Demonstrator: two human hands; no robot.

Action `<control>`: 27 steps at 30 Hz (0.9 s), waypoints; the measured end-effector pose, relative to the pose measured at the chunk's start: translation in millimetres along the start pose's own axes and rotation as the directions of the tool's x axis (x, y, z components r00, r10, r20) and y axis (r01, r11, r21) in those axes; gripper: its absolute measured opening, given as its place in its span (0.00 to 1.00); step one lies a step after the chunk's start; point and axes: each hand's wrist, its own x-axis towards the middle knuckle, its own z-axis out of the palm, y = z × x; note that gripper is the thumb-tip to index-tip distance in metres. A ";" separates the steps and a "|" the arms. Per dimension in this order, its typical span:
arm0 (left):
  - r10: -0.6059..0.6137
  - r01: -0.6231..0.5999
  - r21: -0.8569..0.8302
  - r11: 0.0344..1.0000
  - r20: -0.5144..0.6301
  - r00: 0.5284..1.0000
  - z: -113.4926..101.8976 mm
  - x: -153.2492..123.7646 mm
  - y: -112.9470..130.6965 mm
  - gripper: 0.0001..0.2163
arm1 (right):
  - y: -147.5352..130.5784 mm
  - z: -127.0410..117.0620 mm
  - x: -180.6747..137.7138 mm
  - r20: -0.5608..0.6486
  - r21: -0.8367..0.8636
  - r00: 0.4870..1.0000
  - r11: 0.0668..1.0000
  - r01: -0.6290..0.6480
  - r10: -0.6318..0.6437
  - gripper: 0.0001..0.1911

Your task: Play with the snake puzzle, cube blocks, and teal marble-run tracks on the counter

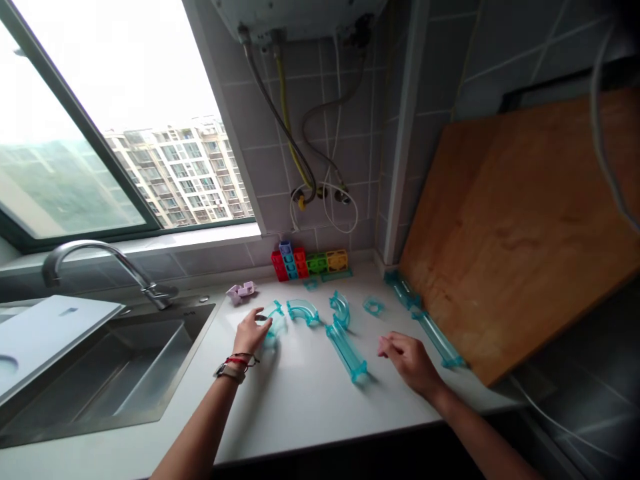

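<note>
My left hand [251, 332] rests on the white counter [305, 393], its fingers closed on a curved clear-teal tube piece [274, 319]. My right hand [410, 360] lies on the counter with fingers loosely stretched out and nothing in it, just right of a straight teal tube [347, 350]. Two more curved teal pieces [303, 311] [341, 307] lie between the hands, farther back. A small teal ring piece [373, 306] sits behind my right hand. A red string and a bracelet circle my left wrist.
Colourful blocks [309, 263] stand against the tiled wall. A pale purple piece [241, 291] lies near the sink [105, 373] and faucet [100, 263] at left. Long teal tubes [425, 319] lie along a wooden board [520, 227] leaning at right. Hoses hang above.
</note>
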 end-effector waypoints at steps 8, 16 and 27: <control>-0.061 0.029 -0.615 0.788 -0.032 0.998 31.4 -2.6 -11.4 0.25 | -65.3 113.8 144.0 0.242 -0.237 0.968 0.963 0.131 -0.073 0.17; -0.070 0.091 -0.783 0.615 0.060 0.996 40.5 -6.8 -17.4 0.26 | -35.8 192.7 190.7 0.203 -0.279 0.964 0.954 -0.110 0.170 0.17; 0.007 0.234 -0.821 0.521 0.278 0.961 43.1 -20.1 -0.1 0.25 | -40.4 188.4 175.0 0.362 0.122 0.884 0.925 -0.359 0.295 0.19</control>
